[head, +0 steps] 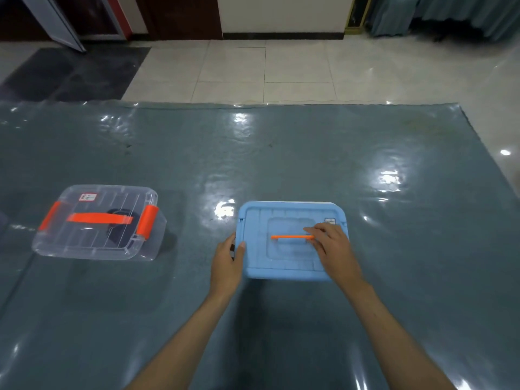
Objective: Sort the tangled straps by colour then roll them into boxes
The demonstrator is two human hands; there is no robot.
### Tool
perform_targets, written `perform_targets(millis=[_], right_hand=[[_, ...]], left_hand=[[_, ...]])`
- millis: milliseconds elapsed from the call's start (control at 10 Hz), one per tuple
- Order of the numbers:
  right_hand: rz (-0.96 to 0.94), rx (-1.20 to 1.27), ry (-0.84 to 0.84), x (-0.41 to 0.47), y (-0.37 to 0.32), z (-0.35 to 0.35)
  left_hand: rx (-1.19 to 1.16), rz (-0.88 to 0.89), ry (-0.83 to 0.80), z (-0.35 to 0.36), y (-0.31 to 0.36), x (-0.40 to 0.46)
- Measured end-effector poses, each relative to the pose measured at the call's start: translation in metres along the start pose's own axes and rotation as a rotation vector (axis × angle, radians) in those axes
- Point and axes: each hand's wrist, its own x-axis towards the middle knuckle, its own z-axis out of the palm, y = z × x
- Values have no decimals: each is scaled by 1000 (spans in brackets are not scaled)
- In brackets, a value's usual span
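Observation:
A blue-lidded box [284,266] with a thin orange handle [289,237] sits on the table in front of me. My left hand [228,260] grips its left edge, thumb on the lid. My right hand [333,247] lies on the lid's right side, fingertips at the handle's right end. To the left stands a clear box [95,220] with orange handle and clasps, lid on. A dark rolled strap [119,229] shows through its wall. No loose straps are in sight.
A grey-blue table [281,159] under a shiny plastic sheet fills the view. Its far edge runs across the top and its right edge slants down the right side. A tiled floor [267,68] lies beyond.

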Motion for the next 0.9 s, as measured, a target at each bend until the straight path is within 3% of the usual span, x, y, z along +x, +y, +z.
perform_targets(millis=[100, 200, 300, 500, 800, 900], right_hand=[[246, -63, 116, -9, 5, -1], [619, 278, 141, -4, -1, -9], [680, 323, 139, 7, -2, -11], [786, 292, 209, 13, 0, -1], [791, 310, 93, 17, 5, -7], [737, 202, 112, 20, 10, -13]], left_hand=[[-6, 61, 0, 6, -2, 4], [4, 65, 41, 10, 6, 11], [82, 51, 131, 14, 14, 12], [56, 66, 153, 18, 15, 21], [159, 5, 87, 13, 23, 20], [194, -31, -47, -1, 19, 27]])
